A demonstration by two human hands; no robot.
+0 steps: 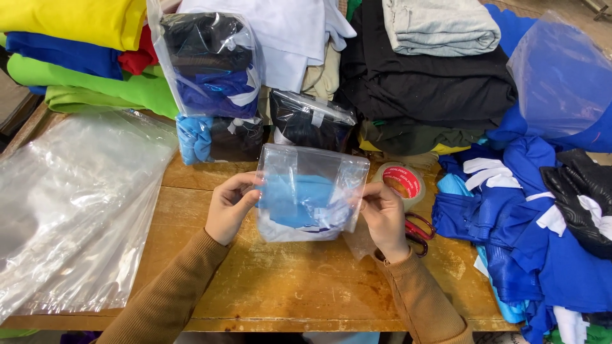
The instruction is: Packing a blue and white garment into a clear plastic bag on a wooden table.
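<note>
A clear plastic bag [310, 191] with a folded light-blue and white garment inside stands on the wooden table [280, 286] in front of me. My left hand [231, 205] grips its left edge. My right hand [384, 215] pinches its right edge. Both arms wear brown sleeves. The bag's top flap is upright and see-through.
A pile of empty clear bags [70, 204] lies at the left. Packed bags [213, 83] stack behind, with folded clothes in yellow, green, black and grey. A tape roll [401, 181] and red scissors [417, 230] lie by my right hand. Blue garments [535, 242] heap at the right.
</note>
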